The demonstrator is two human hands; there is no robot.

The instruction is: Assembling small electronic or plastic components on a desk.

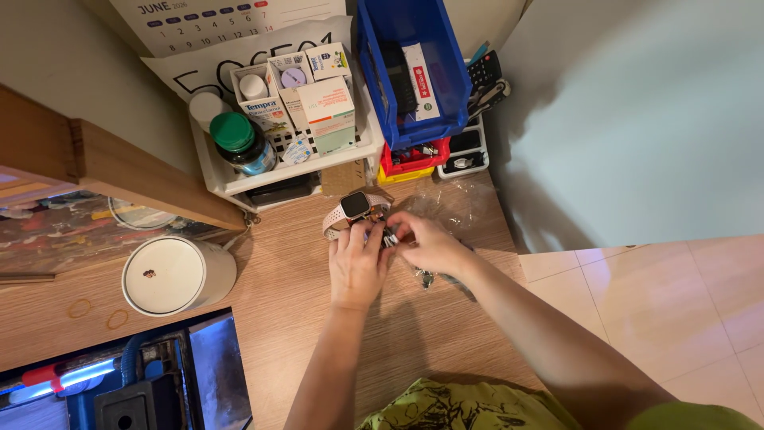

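Both hands on a small dark part, just below the smartwatch (pixel 355 205).
My left hand (pixel 357 267) and right hand (pixel 430 245) pinch it; fingertips closed.

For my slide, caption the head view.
Both hands work on a smartwatch over a wooden desk.

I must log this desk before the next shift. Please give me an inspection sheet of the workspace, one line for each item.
Surface: wooden desk, two rubber bands at its left edge.
Job's things: smartwatch with pale strap, small dark part between the fingertips.
Clutter: white shelf with medicine boxes and green-lidded jar; blue bin; white canister; clear plastic bag.
Grippers: left hand and right hand meet at the watch; grip unclear.
Cables: nothing seen.
Surroundings: wall calendar, tiled floor on the right.
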